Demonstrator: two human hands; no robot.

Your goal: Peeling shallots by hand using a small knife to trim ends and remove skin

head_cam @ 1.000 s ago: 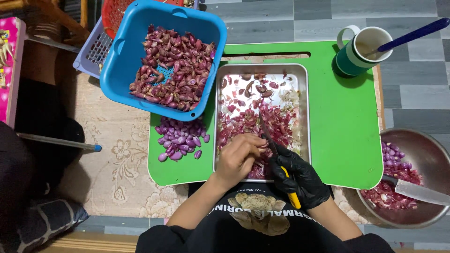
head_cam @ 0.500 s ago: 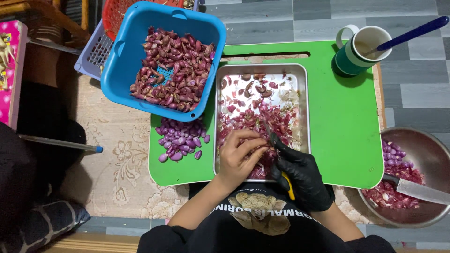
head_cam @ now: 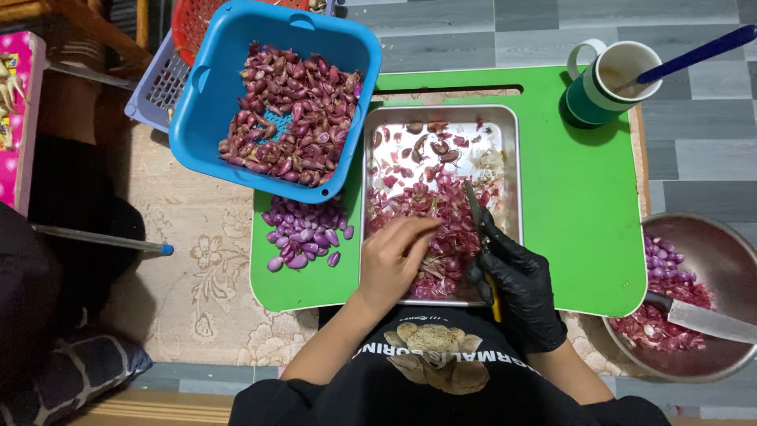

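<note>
Shallot skins (head_cam: 430, 209) lie heaped in a metal tray (head_cam: 512, 118), which sits on a green board (head_cam: 583, 205); every place below is told from that tray. Over the tray's near left part rests the bare left hand (head_cam: 394, 256), its fingers stretched forward and pressed close together with the tips down among the skins; whether they pinch a shallot I cannot tell. At the tray's near right corner the right hand (head_cam: 516, 288), in a black glove, is clenched around a small knife (head_cam: 477, 229) with a yellow handle, whose dark blade points away from the person over the skins. Just left of the tray, on the board, is a small pile of peeled shallots (head_cam: 303, 237), purple and shiny. Beyond that pile, left of the tray's far end and overlapping the board's edge, stands a blue basket (head_cam: 201, 87) full of unpeeled shallots (head_cam: 296, 110). Right of the tray's far corner, at the board's edge, stands a green and white mug (head_cam: 599, 87) with a blue-handled spoon (head_cam: 694, 54) in it. Well right of the tray, off the board, a steel bowl (head_cam: 721, 252) holds more shallots and skins, and a large knife blade (head_cam: 706, 319) rests across its rim.
</note>
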